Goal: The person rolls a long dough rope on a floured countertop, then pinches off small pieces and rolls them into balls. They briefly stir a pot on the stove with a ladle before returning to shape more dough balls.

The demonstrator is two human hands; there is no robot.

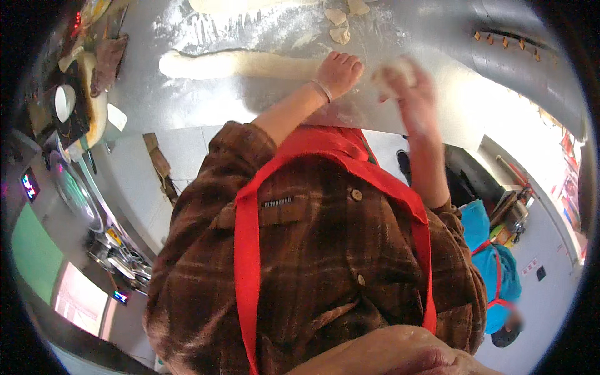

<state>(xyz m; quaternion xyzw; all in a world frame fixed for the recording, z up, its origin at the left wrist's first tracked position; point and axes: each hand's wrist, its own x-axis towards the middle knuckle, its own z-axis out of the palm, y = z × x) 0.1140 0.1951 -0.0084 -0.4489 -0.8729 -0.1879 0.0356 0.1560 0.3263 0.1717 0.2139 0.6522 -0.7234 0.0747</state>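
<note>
A long pale dough roll (243, 64) lies across a floured metal worktop (290, 105). My left hand (341, 74) is closed around the roll's right end, knuckles up, hiding that end. To the right, my right hand (415, 91) is lifted a little away and blurred by motion. Between its fingers is a torn-off dough piece (396, 74). Beyond my left hand, several small dough pieces (340, 35) sit on the worktop.
Another dough mass (248, 4) lies at the far edge of view. Loose flour (211, 30) covers the far left. A white bowl (64, 103) stands at left. Behind me on the right is a person in a blue top (499, 274).
</note>
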